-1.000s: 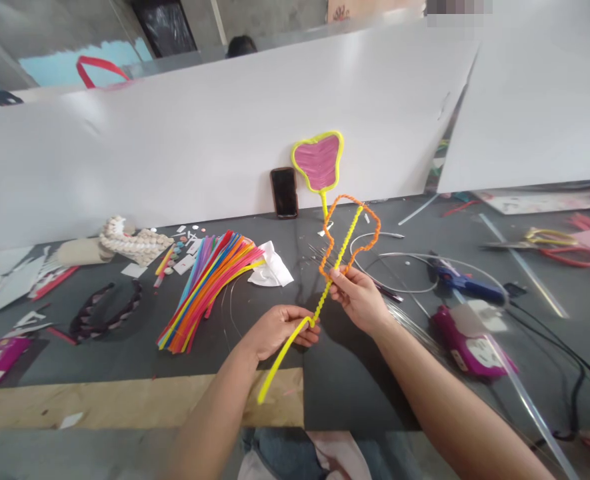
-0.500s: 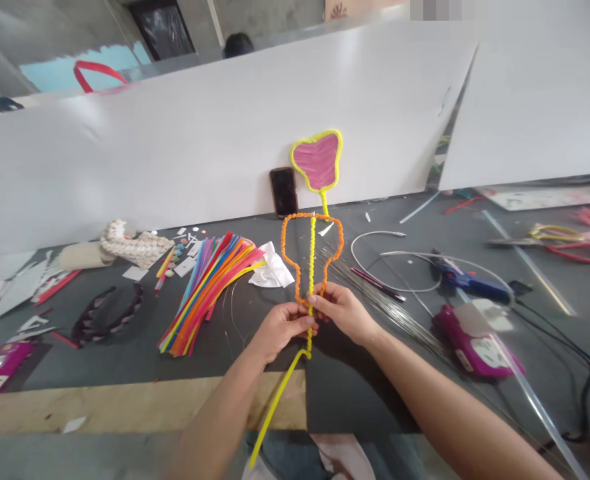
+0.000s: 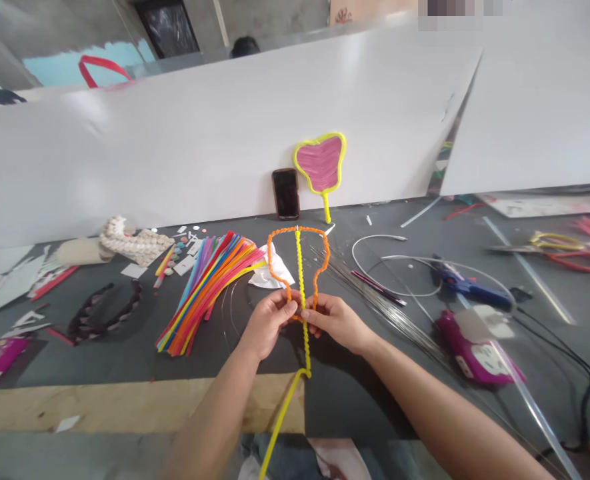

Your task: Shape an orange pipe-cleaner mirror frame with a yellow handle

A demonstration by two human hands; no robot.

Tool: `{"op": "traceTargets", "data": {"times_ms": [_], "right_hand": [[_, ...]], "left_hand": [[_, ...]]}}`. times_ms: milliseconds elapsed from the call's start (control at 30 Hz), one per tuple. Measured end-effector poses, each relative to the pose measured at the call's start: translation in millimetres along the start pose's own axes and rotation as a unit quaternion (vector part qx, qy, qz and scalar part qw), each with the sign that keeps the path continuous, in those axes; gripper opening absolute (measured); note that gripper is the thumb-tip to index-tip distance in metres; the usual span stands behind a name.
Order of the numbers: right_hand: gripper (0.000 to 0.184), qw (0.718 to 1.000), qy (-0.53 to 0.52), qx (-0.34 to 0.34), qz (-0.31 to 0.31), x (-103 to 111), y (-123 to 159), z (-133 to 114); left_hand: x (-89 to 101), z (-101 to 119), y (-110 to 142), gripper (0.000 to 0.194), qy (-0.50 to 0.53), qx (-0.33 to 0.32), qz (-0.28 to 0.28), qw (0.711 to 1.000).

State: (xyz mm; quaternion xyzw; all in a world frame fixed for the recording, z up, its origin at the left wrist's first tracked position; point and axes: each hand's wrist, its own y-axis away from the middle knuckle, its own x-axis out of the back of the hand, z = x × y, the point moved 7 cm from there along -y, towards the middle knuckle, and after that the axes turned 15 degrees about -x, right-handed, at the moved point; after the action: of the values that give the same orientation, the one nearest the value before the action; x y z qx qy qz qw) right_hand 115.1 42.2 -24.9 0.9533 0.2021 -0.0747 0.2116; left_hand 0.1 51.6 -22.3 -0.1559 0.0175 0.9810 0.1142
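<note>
Between my two hands is an orange twisted pipe-cleaner frame [image 3: 328, 252], shaped like a rounded loop with a narrower base. A yellow twisted pipe-cleaner stem [image 3: 300, 267] runs up its middle, and a loose yellow tail [image 3: 281, 420] hangs from the stem's lower end. My left hand [image 3: 273, 321] pinches the frame's lower left corner. On the other side, my right hand [image 3: 335, 323] grips the lower right corner, its thumb against the yellow stem. The fingertips behind the frame are partly hidden.
A bundle of coloured pipe cleaners [image 3: 207, 287] lies left of my hands. Straight wires [image 3: 389, 313], a blue glue gun [image 3: 475, 287], a magenta power strip [image 3: 469, 347] and scissors [image 3: 549, 248] lie right. A phone [image 3: 285, 193] and a pink-and-yellow paddle shape [image 3: 321, 163] lean against a white board [image 3: 175, 153].
The frame has shifted down and slightly left. My left hand has moved up from the stem below the frame to its lower left corner; my right hand stays at the base.
</note>
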Motion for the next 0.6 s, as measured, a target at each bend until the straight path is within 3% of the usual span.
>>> {"op": "traceTargets", "data": {"times_ms": [433,600], "right_hand": [[0.035,1.0,0.004,-0.031,0.005,5.0,-2.0,2.0],[0.037,0.999,-0.001,-0.027,0.037,19.6,-2.1,-1.3]], "left_hand": [[-0.7,0.8,1.0,0.025,0.012,0.029,0.019,0.999],[1.5,-2.1,1.9,0.029,0.009,0.041,0.029,0.999]]}}
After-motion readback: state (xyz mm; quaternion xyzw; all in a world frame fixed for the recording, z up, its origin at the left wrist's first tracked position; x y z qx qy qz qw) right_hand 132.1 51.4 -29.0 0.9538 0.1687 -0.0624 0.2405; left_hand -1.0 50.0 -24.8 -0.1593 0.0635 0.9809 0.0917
